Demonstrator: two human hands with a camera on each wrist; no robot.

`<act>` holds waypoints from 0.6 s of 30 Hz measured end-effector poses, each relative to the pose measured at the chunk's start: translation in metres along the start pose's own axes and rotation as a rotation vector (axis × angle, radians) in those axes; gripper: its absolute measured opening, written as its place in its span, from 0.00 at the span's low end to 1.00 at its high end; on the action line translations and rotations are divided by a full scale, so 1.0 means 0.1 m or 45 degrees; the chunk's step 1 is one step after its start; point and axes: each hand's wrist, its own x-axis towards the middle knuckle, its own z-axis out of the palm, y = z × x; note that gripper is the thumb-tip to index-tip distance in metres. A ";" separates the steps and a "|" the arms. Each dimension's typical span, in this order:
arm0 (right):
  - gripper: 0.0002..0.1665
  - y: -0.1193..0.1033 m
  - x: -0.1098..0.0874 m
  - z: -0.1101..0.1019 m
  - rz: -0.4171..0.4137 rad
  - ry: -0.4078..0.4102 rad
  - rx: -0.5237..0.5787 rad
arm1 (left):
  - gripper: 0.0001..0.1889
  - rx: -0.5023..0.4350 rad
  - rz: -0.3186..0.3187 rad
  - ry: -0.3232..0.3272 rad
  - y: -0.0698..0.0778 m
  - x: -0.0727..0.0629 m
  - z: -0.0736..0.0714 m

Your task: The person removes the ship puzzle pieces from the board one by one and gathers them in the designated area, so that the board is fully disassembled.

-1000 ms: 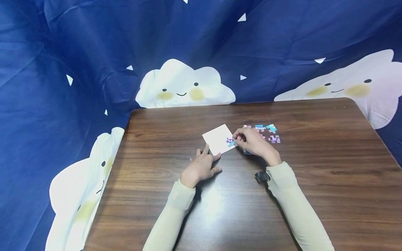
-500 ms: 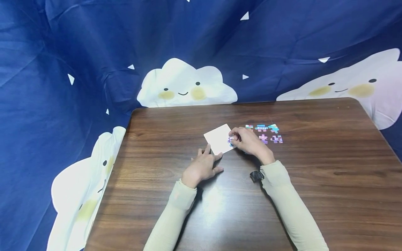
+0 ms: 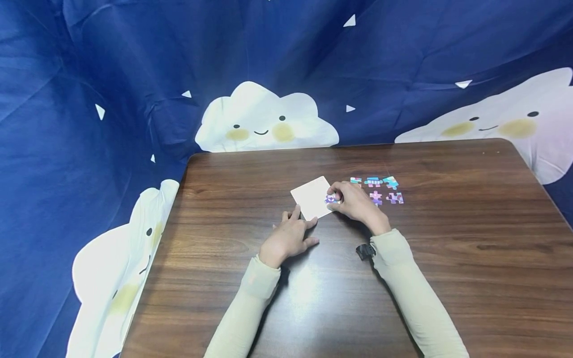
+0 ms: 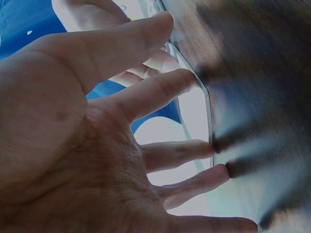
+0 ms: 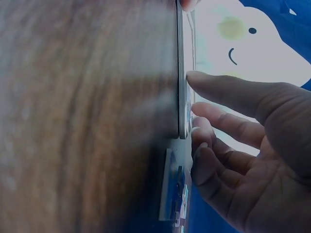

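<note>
A white puzzle board [image 3: 309, 198] lies tilted on the brown table [image 3: 224, 199]. My left hand [image 3: 288, 237] rests at its near edge with fingers spread; in the left wrist view the fingertips touch the board's rim [image 4: 206, 107]. At the board's right corner my right hand [image 3: 358, 203] has thumb and index finger around a purple puzzle piece [image 3: 331, 198]. In the right wrist view the thumb [image 5: 218, 87] meets the board's face, and the other fingers are bent. The hand partly covers the pieces there.
Several loose puzzle pieces lie right of the board, among them a blue one [image 3: 391, 182], a pink one [image 3: 376, 197] and a purple one [image 3: 395, 198]. A dark blue curtain [image 3: 286, 54] with white clouds hangs behind the table.
My right hand has moved slightly left onto the board's right corner, its thumb and index finger now on either side of the purple piece. The left hand stays at the near edge.
</note>
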 end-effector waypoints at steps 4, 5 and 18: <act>0.18 0.00 0.01 -0.01 -0.005 -0.002 -0.006 | 0.32 0.003 -0.001 -0.001 0.01 0.01 -0.01; 0.18 0.00 0.01 -0.02 -0.007 -0.002 -0.009 | 0.32 0.004 -0.002 -0.001 0.01 0.01 -0.01; 0.17 0.00 -0.01 -0.01 -0.013 -0.005 0.001 | 0.31 0.000 -0.012 -0.011 0.00 0.01 0.01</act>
